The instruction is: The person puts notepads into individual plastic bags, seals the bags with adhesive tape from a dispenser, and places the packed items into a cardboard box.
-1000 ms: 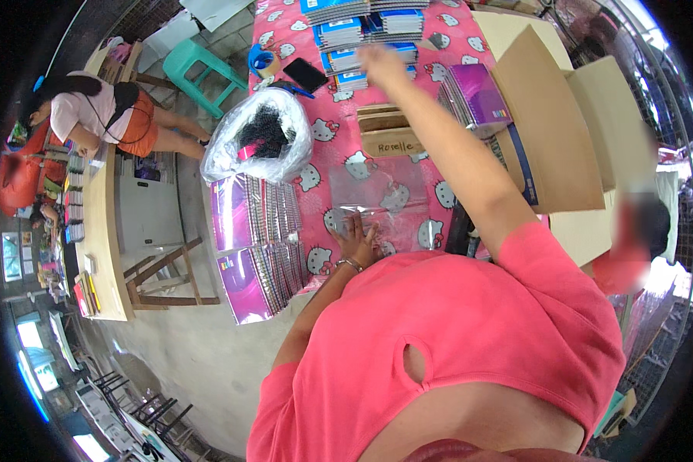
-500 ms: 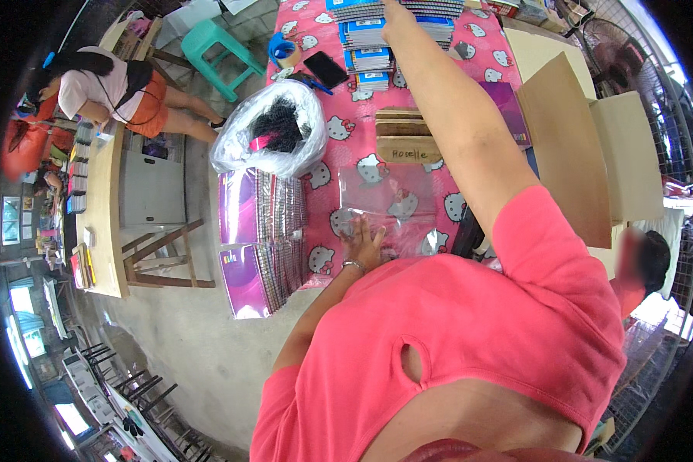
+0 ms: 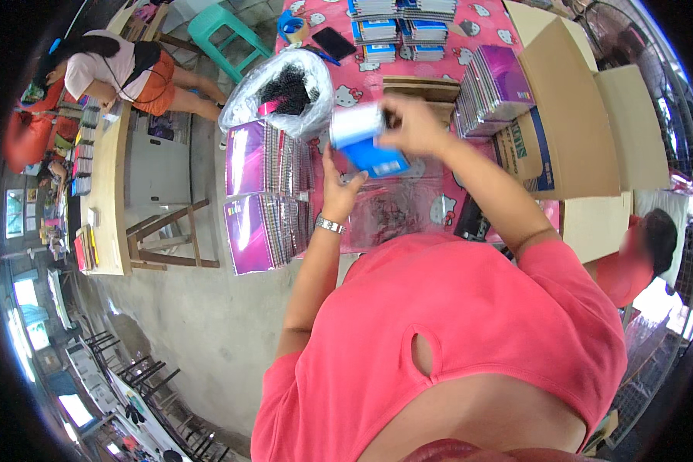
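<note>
A small bundle of blue-and-white notebooks (image 3: 373, 154), smeared by motion, is up over the near part of the table between my two hands. My right hand (image 3: 416, 127) grips its right side. My left hand (image 3: 340, 189), wearing a metal wristwatch, is closed on its lower left, thumb along the edge. Below them a clear plastic sheet or sleeve (image 3: 393, 212) lies on the pink cartoon-print tablecloth (image 3: 346, 96). More stacked blue notebooks (image 3: 375, 32) stand at the far side. Wooden pieces (image 3: 423, 87) lie just beyond my right hand.
Purple spiral notebooks are stacked on the left (image 3: 262, 231) and the right (image 3: 497, 85). A plastic bag (image 3: 235, 115) of black coils, a phone (image 3: 334, 42) and a tape roll (image 3: 293, 29) sit far left. An open cardboard box (image 3: 570, 115) stands right. Other people are nearby.
My right hand has come back from the far stacks, bringing blue notebooks. My left hand has risen off the clear plastic and taken hold of them too.
</note>
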